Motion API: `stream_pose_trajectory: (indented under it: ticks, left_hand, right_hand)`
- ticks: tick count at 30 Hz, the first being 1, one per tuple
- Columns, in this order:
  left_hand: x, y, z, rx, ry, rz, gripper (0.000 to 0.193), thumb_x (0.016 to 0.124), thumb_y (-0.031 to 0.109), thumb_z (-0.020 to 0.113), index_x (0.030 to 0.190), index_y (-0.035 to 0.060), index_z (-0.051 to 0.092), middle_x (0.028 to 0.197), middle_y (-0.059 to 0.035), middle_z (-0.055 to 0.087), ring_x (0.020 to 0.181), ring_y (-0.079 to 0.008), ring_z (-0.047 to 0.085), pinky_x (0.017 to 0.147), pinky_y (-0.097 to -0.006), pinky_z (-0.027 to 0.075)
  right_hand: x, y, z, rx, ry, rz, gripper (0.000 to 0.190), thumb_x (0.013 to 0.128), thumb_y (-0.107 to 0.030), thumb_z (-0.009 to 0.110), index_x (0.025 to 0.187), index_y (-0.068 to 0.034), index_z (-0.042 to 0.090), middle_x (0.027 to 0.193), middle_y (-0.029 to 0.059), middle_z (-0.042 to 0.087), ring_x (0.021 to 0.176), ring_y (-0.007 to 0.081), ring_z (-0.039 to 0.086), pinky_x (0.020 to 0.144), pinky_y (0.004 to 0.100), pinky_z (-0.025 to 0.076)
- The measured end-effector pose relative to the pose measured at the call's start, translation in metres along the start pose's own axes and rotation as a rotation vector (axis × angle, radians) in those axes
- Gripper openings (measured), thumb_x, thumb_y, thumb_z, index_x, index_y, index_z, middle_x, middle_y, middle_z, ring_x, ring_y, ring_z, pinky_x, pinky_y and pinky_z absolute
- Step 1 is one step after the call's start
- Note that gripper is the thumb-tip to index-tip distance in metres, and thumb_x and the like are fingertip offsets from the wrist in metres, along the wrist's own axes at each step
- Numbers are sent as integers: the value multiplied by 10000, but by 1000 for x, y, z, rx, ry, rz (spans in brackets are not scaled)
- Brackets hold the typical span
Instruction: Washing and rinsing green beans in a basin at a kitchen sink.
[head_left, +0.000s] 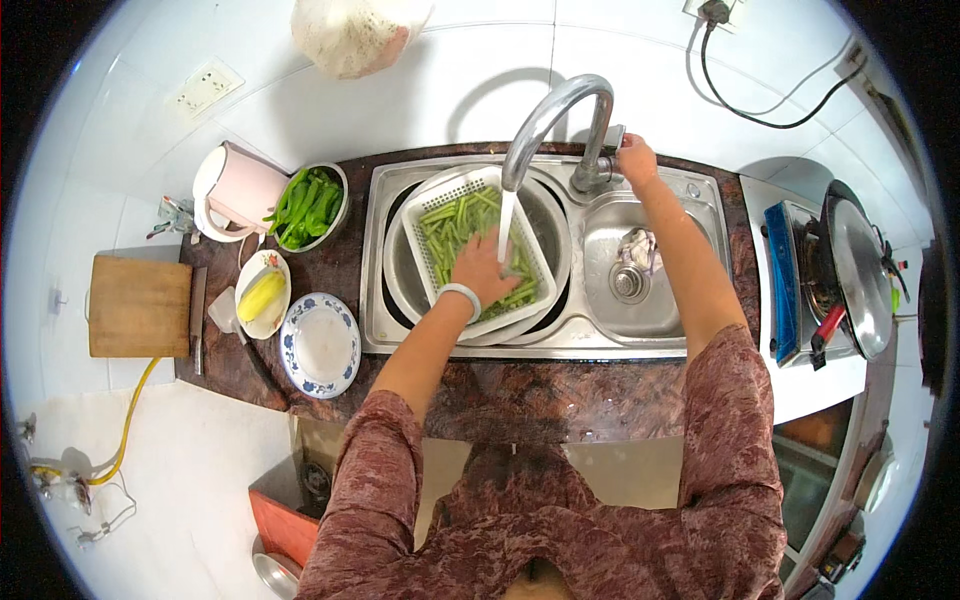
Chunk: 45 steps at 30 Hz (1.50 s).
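Water (505, 225) runs from the curved chrome faucet (559, 97) into a white plastic basket (450, 193) of cut green vegetable stems (442, 232). My left hand (487, 271), with a pale bangle at the wrist, lies spread on the stems beside the stream. Some stems are hidden beneath it. The basket sits tilted in a round metal basin (556, 217) over the left sink bowl. At the back, my right hand (637, 161) is closed around the faucet's lever (617, 136), which it partly covers.
Right sink bowl (600, 304) holds a drain strainer (628, 281) and a pale, crumpled item (641, 249). On the left stand green peppers in a bowl (309, 210), a pink kettle (244, 187), a blue-patterned plate (321, 345), a cleaver (199, 319) and a cutting board (139, 307). A lidded wok (862, 270) is at right.
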<state>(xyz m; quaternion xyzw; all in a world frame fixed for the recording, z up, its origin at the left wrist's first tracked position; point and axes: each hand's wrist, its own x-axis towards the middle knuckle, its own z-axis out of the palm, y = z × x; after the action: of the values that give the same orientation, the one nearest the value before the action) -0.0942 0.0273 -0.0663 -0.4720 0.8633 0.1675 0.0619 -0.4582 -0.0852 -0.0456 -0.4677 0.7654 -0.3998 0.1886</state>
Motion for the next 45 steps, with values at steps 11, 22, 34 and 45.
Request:
stream_pose_trajectory:
  ticks: [11,22,34,45]
  left_hand:
    - [-11,17,-6,56,-116,-287,1060,711,767,493,1498,174,102,1544,-178,-7,1382,-482,47,1075,-636,78]
    - [-67,-20,-25,-530,470,-136,253,870,155,546,1087,59,633,1176,-143,587,1135,-320,513,981,-405,388]
    - [-323,-39,-46,-483,959,-293,147,833,10,595,957,46,668,960,-108,663,915,-258,621,822,-336,479]
    - [-642,-141,123,-778,1071,-1338,170,849,8,581,1005,-6,647,961,-84,661,851,-161,606,796,-285,477]
  right_hand:
    - [-23,-42,-7,240,-158,-16,486,768,-43,475,1250,-40,538,1145,220,604,1034,343,588,920,374,442]
    - [-204,-48,31,-47,-430,-368,235,850,-127,533,1038,1,592,969,207,641,891,361,626,761,434,500]
    - [-202,-72,66,-419,-594,-149,417,695,-226,671,1013,37,611,973,248,644,888,370,642,756,422,534]
    - [-201,-101,45,284,-753,526,172,651,-3,642,818,27,611,725,96,588,601,233,592,480,353,463]
